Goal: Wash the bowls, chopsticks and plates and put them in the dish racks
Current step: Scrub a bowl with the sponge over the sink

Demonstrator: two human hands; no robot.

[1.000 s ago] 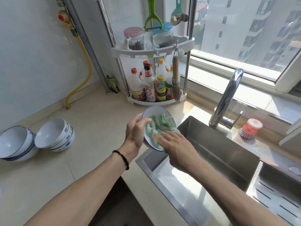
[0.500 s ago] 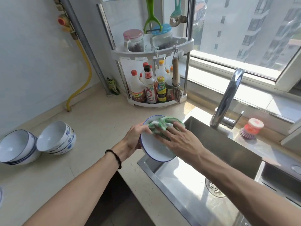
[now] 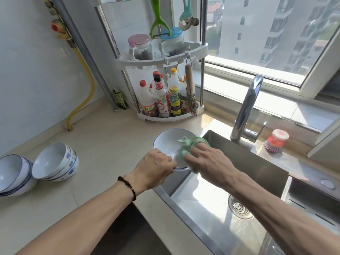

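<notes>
Left hand [image 3: 156, 169] grips near rim of white bowl [image 3: 169, 144], bowl tilted over sink's [image 3: 211, 208] left edge. Right hand [image 3: 207, 162], fingers straight, presses green cloth [image 3: 195, 144] into bowl. Two stacks of bowls [image 3: 55, 162] lie tipped on desk [image 3: 103, 144] at left. Further back: tap [image 3: 246, 107], red brush [image 3: 276, 140], bottle rack [image 3: 165, 100] by window.

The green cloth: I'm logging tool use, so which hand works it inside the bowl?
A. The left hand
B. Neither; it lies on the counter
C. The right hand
C: the right hand presses the green cloth into the bowl, while the left hand grips the bowl's rim.
</notes>
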